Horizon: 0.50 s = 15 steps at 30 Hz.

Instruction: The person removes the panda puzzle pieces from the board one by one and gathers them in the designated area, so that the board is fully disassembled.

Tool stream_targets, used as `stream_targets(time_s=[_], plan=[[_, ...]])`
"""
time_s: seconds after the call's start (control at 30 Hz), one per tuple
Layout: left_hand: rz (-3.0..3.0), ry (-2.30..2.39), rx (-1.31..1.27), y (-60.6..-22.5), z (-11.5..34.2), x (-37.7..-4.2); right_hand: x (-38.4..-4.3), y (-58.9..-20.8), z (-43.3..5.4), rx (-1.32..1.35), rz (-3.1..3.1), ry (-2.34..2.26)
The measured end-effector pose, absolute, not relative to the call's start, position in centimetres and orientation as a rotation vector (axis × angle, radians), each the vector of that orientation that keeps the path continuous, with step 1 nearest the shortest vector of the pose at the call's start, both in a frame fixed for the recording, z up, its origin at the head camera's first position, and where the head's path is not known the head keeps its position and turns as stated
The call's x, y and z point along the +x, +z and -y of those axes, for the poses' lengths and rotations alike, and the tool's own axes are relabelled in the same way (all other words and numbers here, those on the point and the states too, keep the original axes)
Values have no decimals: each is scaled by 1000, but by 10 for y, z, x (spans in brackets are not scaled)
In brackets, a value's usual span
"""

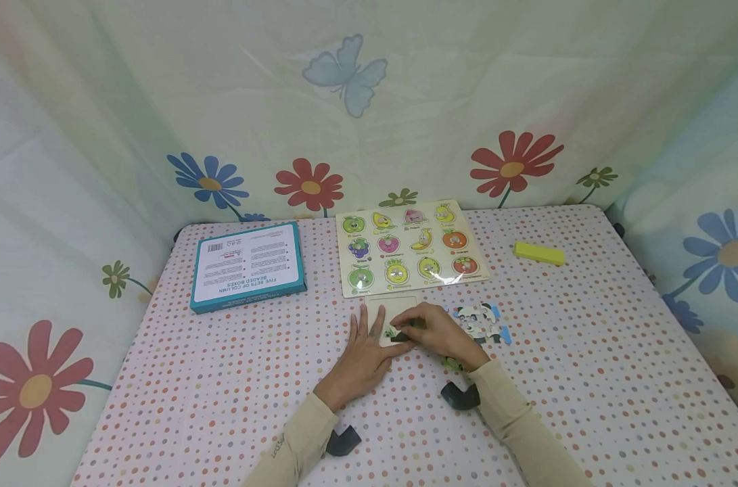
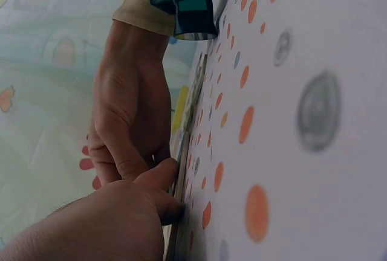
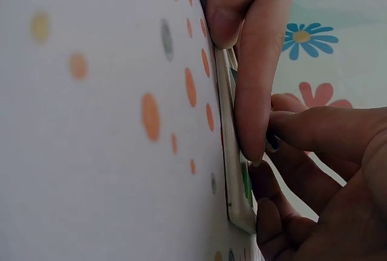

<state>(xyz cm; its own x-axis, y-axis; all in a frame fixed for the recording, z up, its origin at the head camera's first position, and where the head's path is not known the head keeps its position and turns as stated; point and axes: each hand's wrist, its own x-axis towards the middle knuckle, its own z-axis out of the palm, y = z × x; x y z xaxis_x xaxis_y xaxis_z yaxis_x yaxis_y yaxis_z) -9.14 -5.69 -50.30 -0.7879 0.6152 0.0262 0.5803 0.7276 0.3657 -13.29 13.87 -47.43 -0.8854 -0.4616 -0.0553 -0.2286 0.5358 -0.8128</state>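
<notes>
A small pale puzzle board lies flat on the table in front of me. My left hand rests on its left side, fingers spread and straight, with the thumb along the near edge. At the board's right side, my right hand pinches a black puzzle piece between thumb and fingers, close over the board. Green leaf shapes show beside it. In the right wrist view, the board's edge runs beneath the fingertips of both hands, and the fingers partly hide the piece.
Panda puzzle pieces lie right of the board, and a green piece sits by the right wrist. Behind is a fruit peg board. A teal box stands left; a yellow block lies at the far right.
</notes>
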Motion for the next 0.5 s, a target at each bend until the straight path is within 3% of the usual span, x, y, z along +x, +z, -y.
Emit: stream_targets(time_s=[0.23, 0.5], plan=[[-2829, 607, 992, -503, 57, -91, -133, -473, -143, -440, -2522, -1330], [-2821, 622, 970, -504, 57, -91, -137, -466, -158, -473, -2534, -1391]])
